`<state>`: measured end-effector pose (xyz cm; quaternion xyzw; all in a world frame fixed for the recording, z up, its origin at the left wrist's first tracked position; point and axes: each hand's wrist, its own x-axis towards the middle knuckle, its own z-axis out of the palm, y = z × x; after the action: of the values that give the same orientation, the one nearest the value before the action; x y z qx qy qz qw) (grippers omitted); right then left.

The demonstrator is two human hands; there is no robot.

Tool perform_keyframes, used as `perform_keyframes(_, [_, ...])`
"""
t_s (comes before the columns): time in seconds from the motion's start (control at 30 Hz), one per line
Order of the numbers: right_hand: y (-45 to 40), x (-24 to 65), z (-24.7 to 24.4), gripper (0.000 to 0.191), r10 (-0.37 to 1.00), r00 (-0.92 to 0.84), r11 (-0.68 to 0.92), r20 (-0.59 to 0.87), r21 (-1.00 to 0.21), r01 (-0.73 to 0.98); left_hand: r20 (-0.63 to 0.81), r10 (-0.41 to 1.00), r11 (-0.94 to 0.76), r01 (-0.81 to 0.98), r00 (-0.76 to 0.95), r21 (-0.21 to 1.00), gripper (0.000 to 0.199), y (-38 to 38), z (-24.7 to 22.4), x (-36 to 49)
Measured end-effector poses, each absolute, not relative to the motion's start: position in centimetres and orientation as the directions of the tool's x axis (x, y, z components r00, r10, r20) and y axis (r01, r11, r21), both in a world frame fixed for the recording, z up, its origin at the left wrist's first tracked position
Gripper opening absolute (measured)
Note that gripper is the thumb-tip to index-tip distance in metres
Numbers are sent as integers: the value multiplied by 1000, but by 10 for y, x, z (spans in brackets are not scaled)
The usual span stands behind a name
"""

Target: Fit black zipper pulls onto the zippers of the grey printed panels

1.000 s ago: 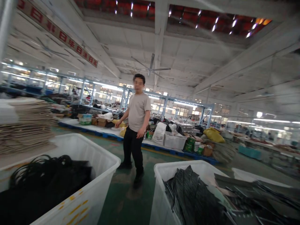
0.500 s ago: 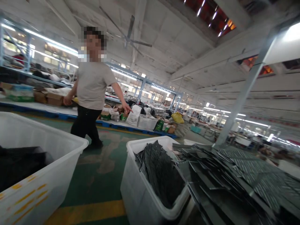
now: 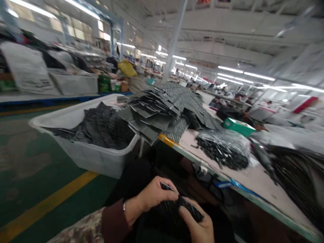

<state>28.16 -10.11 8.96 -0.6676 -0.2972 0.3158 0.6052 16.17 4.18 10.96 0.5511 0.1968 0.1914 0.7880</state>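
Observation:
At the bottom centre, above my lap, both my hands grip one dark striped fabric piece (image 3: 170, 210). My left hand (image 3: 155, 195) pinches its left end between thumb and fingers. My right hand (image 3: 196, 221) wraps round its right end, the thumb pressed on top. Between the two hands the edge looks folded or rolled; its lower part fades into the dark clothing. Beyond them, a large pile of grey-black striped pieces (image 3: 162, 108) lies on the table (image 3: 273, 189) and overhangs its corner. A clear plastic bag of small black parts (image 3: 225, 148) rests on the tabletop.
A white bin (image 3: 93, 160) with dark striped pieces stands on the green floor left of the table. A green box (image 3: 238, 127) and dark strips (image 3: 296, 175) lie on the table's right side. Further back are a white sack (image 3: 27, 69) and a yellow bag (image 3: 127, 68).
The view has swung right and down. My hands with the dark piece have come into view, as has more of the table. The walking person and the left bin are out of view.

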Motion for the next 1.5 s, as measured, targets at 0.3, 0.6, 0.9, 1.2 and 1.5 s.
perform_keyframes(0.3, [-95,296,103,19,730,681,-12,-48,-998,-59,-210,453,308,68,866,949,21,50,136,187])
perform_keyframes(0.6, [-96,316,117,26,624,526,218,577,-776,592,-319,373,472,118,871,874,26,58,147,226])
perform_keyframes(0.9, [-84,322,130,27,462,558,99,690,-665,740,-268,302,590,42,915,807,38,58,134,235])
perform_keyframes(1.2, [-83,334,117,10,601,658,207,454,-883,421,-252,303,591,26,919,807,32,55,133,236])
perform_keyframes(1.5, [-74,325,115,6,493,667,348,559,-829,438,-379,352,726,6,855,688,36,56,141,239])
